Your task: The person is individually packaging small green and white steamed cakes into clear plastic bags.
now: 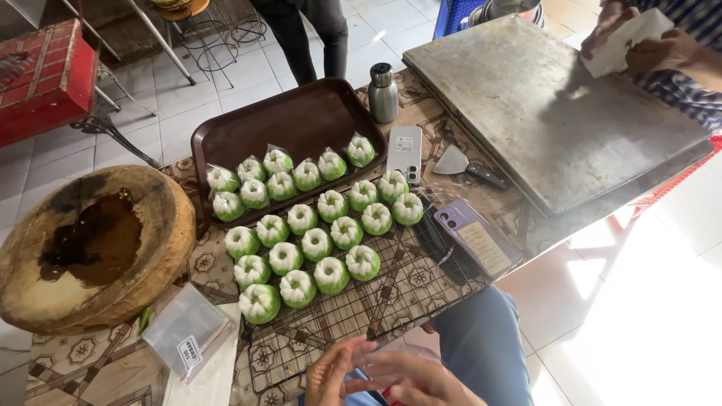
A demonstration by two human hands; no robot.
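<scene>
Both hands at the near edge of the wire rack point(361, 308): left hand point(335, 372) and right hand point(417, 380) pinch a small clear plastic bag point(391, 357) between them, fingers closed on the film, apparently spreading it open. Green-and-white moulded cakes point(316, 244) sit in rows on the rack, likely cooling; bagged ones lie on the brown tray point(301, 120) beyond it. Spare bags point(184, 331) left of the rack. Patterned worktop point(83, 361), tiled floor; another person's hands wipe a metal sheet point(541, 105) right of the rack.
</scene>
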